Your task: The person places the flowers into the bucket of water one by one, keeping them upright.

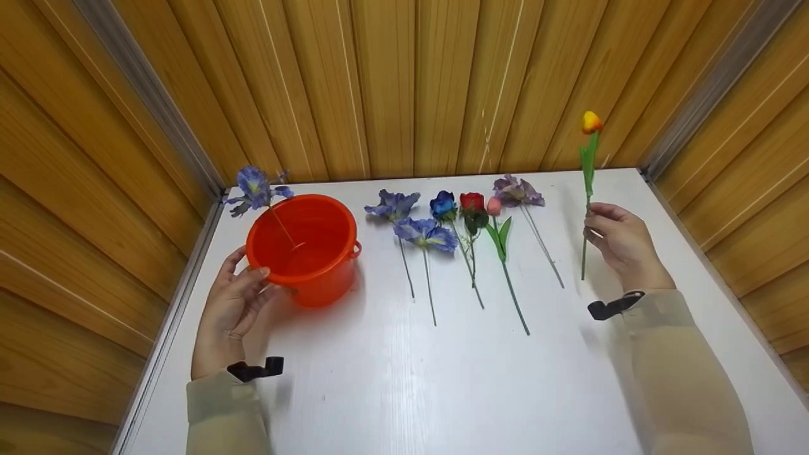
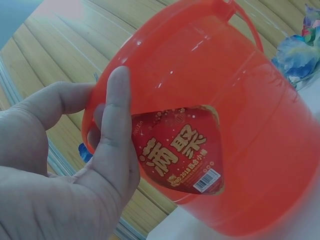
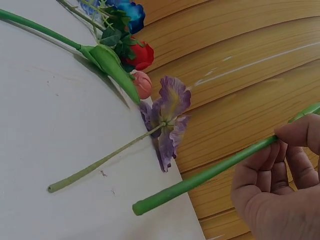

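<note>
Orange-yellow tulip (image 1: pixel 588 167) up in the right hand (image 1: pixel 622 243), red-orange bucket (image 1: pixel 322 287) in the left hand (image 1: pixel 224 306)

Hands well apart. Right: thumb and fingers pinch the tulip stem, bloom up, near the right side of the white table (image 1: pixel 392 392). Left: clamped on the bucket rim at the near left, thumb at the edge.

Head view gives the layout. One blue-purple iris (image 1: pixel 253 188) stands in the bucket, stem inside, leaning to the left with its bloom above the rim. Between the hands, lying on the table, left to right: two more irises, one farther back (image 1: pixel 392 205), one nearer (image 1: pixel 426 234); then blue rose (image 1: pixel 444 205), red rose (image 1: pixel 472 202), pink tulip (image 1: pixel 494 206), purple flower (image 1: pixel 518 191). Blooms toward the wood-look wall (image 1: pixel 385 82), stems toward the person.

Left wrist view adds what head misses: a red label (image 2: pixel 182 150) on the bucket's outer wall, gold characters, "2018" and a barcode, right beside the fingers. It also shows the handle (image 2: pixel 248 25) at the top. The bucket's inside is not visible from there.

Right wrist view adds the blunt green lower end of the held stem, sticking out free past the fingers. Only a bit of leaf shows at the frame edge; the bloom is out of frame, so head is the only view with it. Purple flower's underside and stem end also show clearly there.
</note>
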Demonstrator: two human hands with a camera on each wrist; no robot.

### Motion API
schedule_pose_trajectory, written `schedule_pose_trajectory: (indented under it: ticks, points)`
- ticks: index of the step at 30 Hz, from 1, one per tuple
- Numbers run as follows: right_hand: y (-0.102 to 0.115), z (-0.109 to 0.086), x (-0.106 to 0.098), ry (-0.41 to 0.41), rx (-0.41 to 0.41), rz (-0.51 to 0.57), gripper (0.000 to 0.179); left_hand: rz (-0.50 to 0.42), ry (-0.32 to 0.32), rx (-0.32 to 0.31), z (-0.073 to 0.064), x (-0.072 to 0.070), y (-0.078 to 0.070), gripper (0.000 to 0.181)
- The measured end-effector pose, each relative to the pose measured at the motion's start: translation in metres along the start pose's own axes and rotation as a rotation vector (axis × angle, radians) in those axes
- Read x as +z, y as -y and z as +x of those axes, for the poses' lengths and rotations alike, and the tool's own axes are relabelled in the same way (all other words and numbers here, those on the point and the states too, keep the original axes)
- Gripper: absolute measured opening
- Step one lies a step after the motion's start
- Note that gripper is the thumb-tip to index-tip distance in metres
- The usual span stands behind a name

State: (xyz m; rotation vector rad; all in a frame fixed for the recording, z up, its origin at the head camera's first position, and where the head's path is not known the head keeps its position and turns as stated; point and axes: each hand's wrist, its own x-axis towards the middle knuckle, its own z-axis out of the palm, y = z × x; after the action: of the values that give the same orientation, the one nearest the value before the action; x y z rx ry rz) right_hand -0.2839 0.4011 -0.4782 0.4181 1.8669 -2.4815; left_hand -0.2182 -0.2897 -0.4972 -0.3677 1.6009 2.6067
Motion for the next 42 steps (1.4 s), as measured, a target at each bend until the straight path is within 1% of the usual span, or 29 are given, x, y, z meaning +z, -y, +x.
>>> schedule_pose_trajectory:
  ticks: [4, 7, 12, 17, 22, 25, 29, 33, 36, 42]
  points:
    - [0.001, 0.001, 0.005, -0.004, 0.002, 0.002, 0.022, -0.001, -0.006, -0.021, 0.000, 0.000, 0.001, 0.074]
    - [0.001, 0.001, 0.008, -0.002, 0.005, -0.007, 0.023, -0.004, -0.009, -0.028, 0.000, 0.000, 0.001, 0.073]
    - [0.000, 0.001, 0.016, 0.018, 0.006, -0.008, 0.026, 0.002, -0.008, -0.023, 0.001, 0.000, 0.001, 0.074]
    - [-0.001, 0.004, 0.024, 0.052, -0.023, 0.005, 0.023, 0.002, 0.001, -0.008, 0.001, -0.001, 0.002, 0.077]
    - [-0.005, 0.008, 0.034, 0.094, -0.064, 0.019, 0.021, -0.006, 0.004, 0.002, 0.001, -0.001, 0.002, 0.071]
    - [-0.008, 0.010, 0.041, 0.117, -0.073, 0.020, 0.021, -0.012, 0.001, 0.002, 0.001, -0.001, 0.002, 0.070]
    - [-0.015, 0.013, 0.052, 0.139, -0.070, 0.026, 0.019, -0.005, -0.004, 0.004, 0.001, 0.000, 0.002, 0.071]
    - [-0.021, 0.016, 0.067, 0.155, -0.071, 0.021, 0.019, -0.002, 0.003, 0.006, 0.002, 0.000, 0.001, 0.068]
    - [-0.023, 0.017, 0.079, 0.161, -0.076, 0.000, 0.020, -0.009, 0.009, 0.004, 0.002, -0.001, 0.001, 0.067]
    - [-0.028, 0.022, 0.102, 0.187, -0.054, -0.030, 0.021, -0.013, 0.001, -0.007, 0.002, -0.001, 0.001, 0.072]
